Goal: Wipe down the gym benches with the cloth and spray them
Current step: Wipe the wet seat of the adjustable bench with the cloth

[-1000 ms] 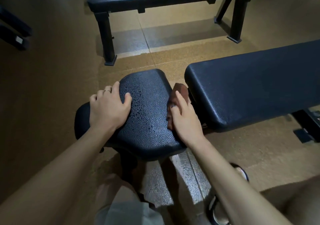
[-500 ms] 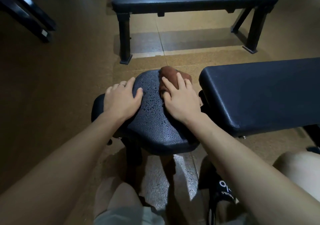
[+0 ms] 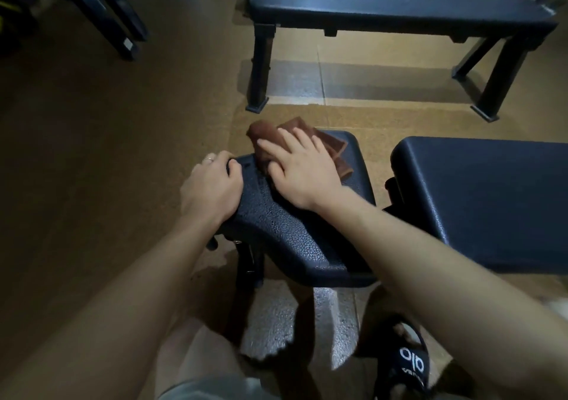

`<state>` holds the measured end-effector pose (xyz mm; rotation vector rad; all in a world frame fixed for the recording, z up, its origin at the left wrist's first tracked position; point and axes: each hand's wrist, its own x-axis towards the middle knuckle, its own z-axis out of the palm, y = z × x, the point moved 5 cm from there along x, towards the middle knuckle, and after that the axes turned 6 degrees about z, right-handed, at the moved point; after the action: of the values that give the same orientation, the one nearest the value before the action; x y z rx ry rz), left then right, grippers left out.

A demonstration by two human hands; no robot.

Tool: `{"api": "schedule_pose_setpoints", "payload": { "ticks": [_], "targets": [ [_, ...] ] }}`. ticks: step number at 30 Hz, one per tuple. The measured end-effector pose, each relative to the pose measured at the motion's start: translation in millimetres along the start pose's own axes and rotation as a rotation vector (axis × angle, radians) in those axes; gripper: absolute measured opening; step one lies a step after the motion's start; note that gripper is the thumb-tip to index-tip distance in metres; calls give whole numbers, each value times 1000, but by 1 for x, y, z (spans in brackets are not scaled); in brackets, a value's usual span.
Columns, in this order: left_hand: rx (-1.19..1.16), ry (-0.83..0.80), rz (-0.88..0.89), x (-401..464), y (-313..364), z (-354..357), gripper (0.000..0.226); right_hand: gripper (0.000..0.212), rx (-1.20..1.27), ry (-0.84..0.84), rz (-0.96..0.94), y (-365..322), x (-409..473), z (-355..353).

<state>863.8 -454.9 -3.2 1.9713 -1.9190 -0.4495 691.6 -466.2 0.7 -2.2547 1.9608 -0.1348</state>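
Two hands: both lie on the small black padded seat pad [image 3: 295, 233] of the near gym bench.
Left hand [image 3: 210, 189]: set on the pad's left edge, fingers curled over the rim and gripping it; a thin ring [image 3: 209, 159] shows on one finger.
Right hand [image 3: 302, 170]: laid flat with straight fingers, pressing the brown folded cloth [image 3: 261, 138] onto the far left corner of the pad; its grip is not closed round the cloth.
Cloth: bunched under the fingertips at the pad's far edge, one folded flap sticking out to the right of the hand, part of it hanging past the far corner.
Seat pad: pebbled black vinyl, tilted in view, on a dark metal post.
Long black back pad [image 3: 491, 199]: just beside the seat pad on the right, a narrow gap between them.
Flat black bench on metal legs [image 3: 393, 12]: farther off, across the tan floor [image 3: 92, 153].
Dark metal frame [image 3: 101, 15]: upper left, well apart.
Black slide sandal with white lettering [image 3: 412, 365]: on the foot at lower right.
Spray bottle: cannot tell where.
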Motion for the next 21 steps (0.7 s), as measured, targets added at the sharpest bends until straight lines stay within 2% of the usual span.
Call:
{"api": "schedule_pose_setpoints", "payload": {
  "ticks": [3,8,11,13,16,19,21],
  "targets": [
    [-13,23,-21,-2,4,-1,40,51,8,1,78,-2,17,3],
    [-23,43,-53,0,2,0,38,59,72,10,-159,-33,-1,3],
    [-28,43,-48,1,0,0,40,64,47,3,-178,-32,16,-3],
    [-37,45,-33,0,0,0,42,59,11,24,-161,-22,26,-6],
    [-60,53,-29,0,-1,0,41,50,47,83,-65,27,36,-13],
    [-84,77,-40,0,-1,0,41,44,202,80,183,101,28,-19],
    [-85,84,-51,1,1,0,41,45,358,71,321,126,2,-15]
  ]
}}
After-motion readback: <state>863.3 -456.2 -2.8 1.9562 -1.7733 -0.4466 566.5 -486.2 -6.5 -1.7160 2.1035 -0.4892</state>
